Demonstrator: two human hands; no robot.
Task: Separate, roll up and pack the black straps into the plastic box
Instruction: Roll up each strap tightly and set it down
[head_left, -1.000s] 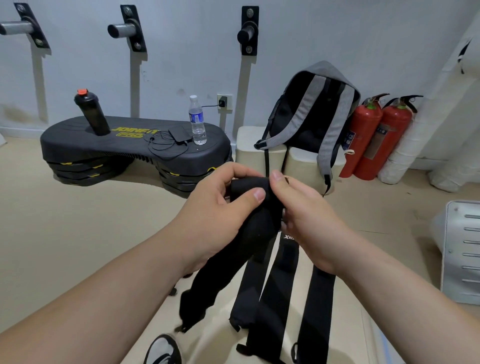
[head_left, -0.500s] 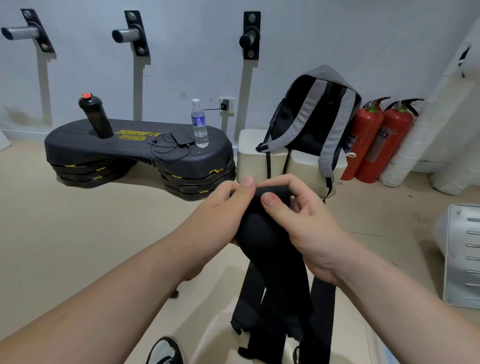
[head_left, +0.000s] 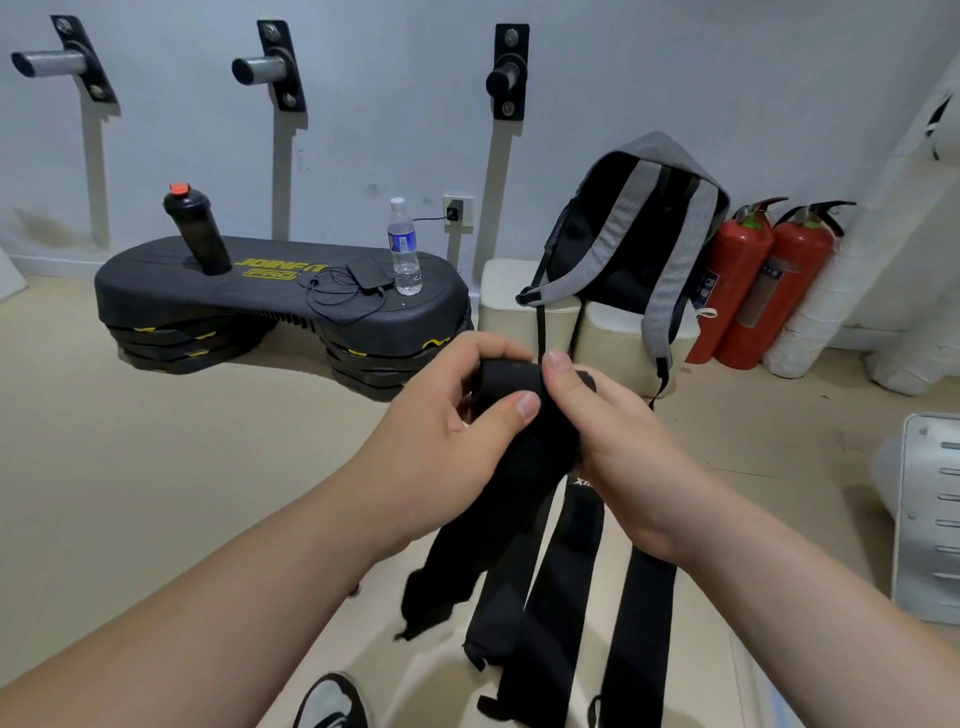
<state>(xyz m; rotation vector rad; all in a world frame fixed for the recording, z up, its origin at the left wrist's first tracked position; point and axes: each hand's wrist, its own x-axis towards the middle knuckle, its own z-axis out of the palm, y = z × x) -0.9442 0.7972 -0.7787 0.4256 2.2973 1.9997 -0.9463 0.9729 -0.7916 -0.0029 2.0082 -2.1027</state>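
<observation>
Both hands clamp black straps (head_left: 524, 457) at frame centre: left hand (head_left: 441, 441) thumb pins roll, right hand (head_left: 613, 436) pinches top edge, likely keeping wrap tight. Loose tails hang toward 6 o'clock. Plastic box not identifiable.

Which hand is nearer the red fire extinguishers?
Right. The right hand is below-left of the fire extinguishers; the left hand sits farther left, beyond the black straps both grip.
</observation>
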